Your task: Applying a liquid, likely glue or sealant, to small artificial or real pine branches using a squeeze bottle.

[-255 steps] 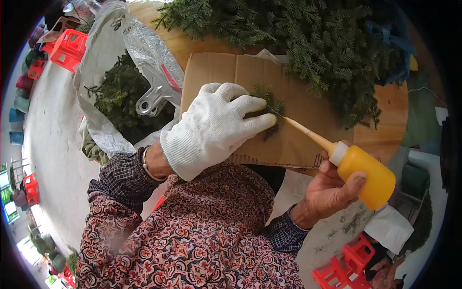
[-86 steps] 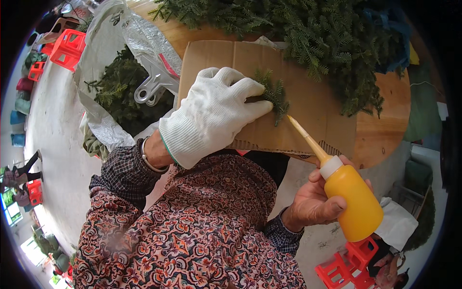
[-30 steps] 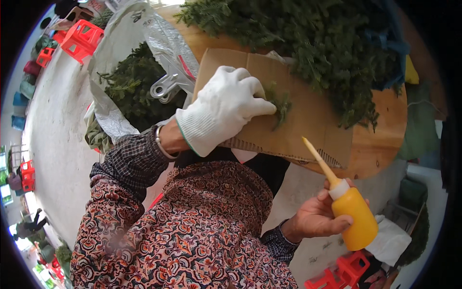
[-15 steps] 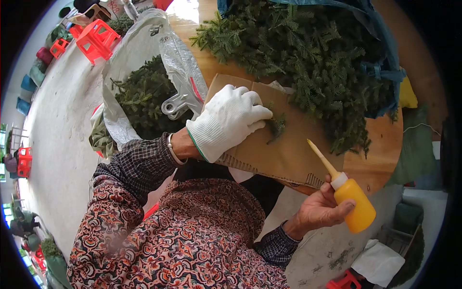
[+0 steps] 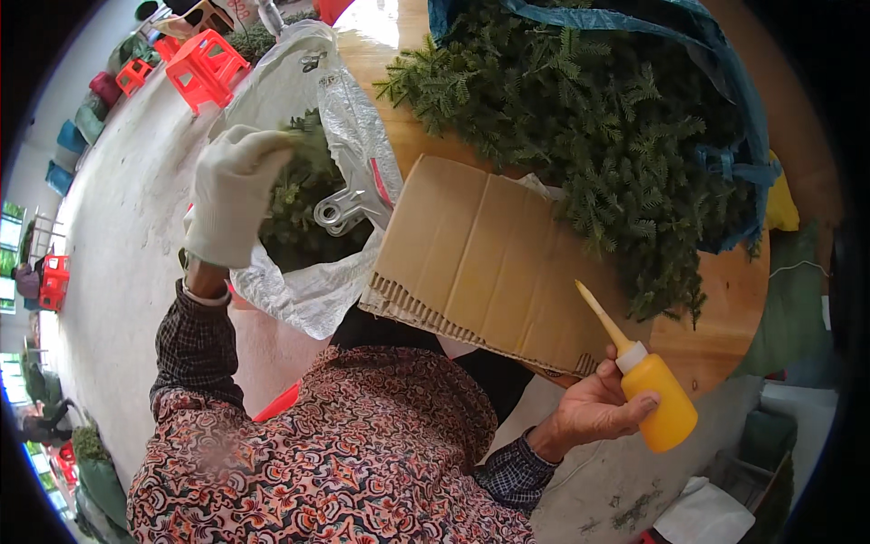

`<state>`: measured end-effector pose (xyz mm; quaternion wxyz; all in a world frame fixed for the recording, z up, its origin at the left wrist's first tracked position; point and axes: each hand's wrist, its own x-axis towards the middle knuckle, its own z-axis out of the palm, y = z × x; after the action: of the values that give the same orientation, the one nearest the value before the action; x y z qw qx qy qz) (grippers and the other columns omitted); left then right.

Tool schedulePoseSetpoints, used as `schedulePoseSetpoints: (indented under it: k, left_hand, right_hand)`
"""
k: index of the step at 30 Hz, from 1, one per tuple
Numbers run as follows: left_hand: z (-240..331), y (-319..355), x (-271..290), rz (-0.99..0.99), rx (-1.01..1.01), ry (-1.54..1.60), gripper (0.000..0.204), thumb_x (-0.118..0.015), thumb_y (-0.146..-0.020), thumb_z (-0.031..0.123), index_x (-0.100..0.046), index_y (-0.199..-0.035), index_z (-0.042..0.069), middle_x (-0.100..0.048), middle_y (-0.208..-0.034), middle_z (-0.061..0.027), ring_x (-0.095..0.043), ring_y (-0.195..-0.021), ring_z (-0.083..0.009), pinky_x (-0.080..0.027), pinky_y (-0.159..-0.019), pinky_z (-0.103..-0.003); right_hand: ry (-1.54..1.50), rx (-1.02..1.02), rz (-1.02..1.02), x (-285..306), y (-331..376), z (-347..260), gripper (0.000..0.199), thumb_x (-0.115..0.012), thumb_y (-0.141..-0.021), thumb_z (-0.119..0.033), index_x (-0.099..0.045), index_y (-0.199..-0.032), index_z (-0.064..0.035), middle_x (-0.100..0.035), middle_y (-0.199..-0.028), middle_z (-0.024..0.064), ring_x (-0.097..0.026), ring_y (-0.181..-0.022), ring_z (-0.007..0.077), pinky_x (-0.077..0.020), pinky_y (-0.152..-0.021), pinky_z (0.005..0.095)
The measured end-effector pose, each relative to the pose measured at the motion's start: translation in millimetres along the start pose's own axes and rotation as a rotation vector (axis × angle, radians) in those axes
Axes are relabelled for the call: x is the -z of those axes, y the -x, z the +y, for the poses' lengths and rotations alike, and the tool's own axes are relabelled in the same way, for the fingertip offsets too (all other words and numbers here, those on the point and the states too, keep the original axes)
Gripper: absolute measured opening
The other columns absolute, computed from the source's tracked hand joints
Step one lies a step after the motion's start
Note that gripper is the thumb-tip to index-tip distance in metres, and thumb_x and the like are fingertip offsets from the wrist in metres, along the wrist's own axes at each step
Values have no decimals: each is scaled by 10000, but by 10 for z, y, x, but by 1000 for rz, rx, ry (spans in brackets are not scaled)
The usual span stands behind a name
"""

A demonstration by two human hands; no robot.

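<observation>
My left hand [image 5: 231,195], in a white knit glove, is raised over an open pale plastic bag [image 5: 358,109] of green conifer sprigs [image 5: 308,213]. Its fingers are drawn together, with a blurred green sprig [image 5: 304,145] at their tips. My bare right hand [image 5: 598,408] is wrapped round a yellow squeeze bottle [image 5: 664,403] with a white collar and long thin nozzle. The bottle leans, nozzle pointing up and left, over the near right edge of a cardboard sheet [image 5: 489,254]. No sprig lies on the middle of the sheet.
A large heap of conifer sprigs [image 5: 589,118] in a blue bag [image 5: 752,172] covers the far side of the round wooden table [image 5: 725,308]. A metal clamp [image 5: 342,213] sits at the pale bag's rim. Red stools [image 5: 204,72] stand on the floor at the far left.
My left hand has swung left from the cardboard to above the pale bag, and the sprig is gone from the sheet. The right hand still holds the bottle in nearly the same place.
</observation>
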<state>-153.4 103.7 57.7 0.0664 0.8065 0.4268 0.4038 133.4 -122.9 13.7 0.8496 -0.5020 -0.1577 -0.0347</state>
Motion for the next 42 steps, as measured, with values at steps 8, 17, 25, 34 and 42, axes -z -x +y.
schedulePoseSetpoints:
  k: [8, 17, 25, 34, 42]
  left_hand:
    - [432, -353, -472, 1, -410, -110, 156, -636, -797, 150, -686, -945, 160, -602, -796, 11, -526, -630, -133, -449, -555, -252]
    - [1290, -703, -1318, -121, -652, -330, 133, -630, -814, 239, -653, -938, 194, -519, -829, 18, -480, -749, -159, -406, -706, -291]
    - [1621, -289, -1320, -284, -357, -81, 213, -613, -745, 195, -612, -562, 86, -568, -624, -25, -524, -575, -167, -444, -609, -300]
    - [1580, 136, -1508, -327, -499, 90, 258, -610, -754, 214, -634, -555, 53, -554, -556, -20, -535, -583, -172, -450, -633, -275]
    - [1349, 224, -1397, -785, -98, 114, 199, -689, -719, 265, -663, -863, 131, -605, -902, -35, -541, -728, -193, -452, -657, -303]
  right_hand:
    - [-44, 65, -34, -3, -113, -46, 459, -591, -888, -350, -476, -1128, 23, -627, -944, 164, -641, -669, 206, -547, -626, 222]
    - [44, 42, -13, 101, -253, -83, 543, -608, -855, -415, -412, -1215, -58, -606, -1004, 170, -615, -695, 224, -488, -560, 207]
    - [29, 33, 4, 180, -406, 68, 556, -604, -857, -423, -398, -1254, -93, -603, -1019, 172, -611, -687, 232, -487, -566, 214]
    - [-21, 65, -44, 234, -479, 338, 473, -574, -893, -363, -463, -1162, 10, -614, -988, 176, -643, -747, 236, -551, -679, 254]
    - [-25, 40, -60, 328, -482, 432, 481, -581, -889, -362, -455, -1166, 11, -618, -983, 184, -647, -755, 241, -551, -676, 254]
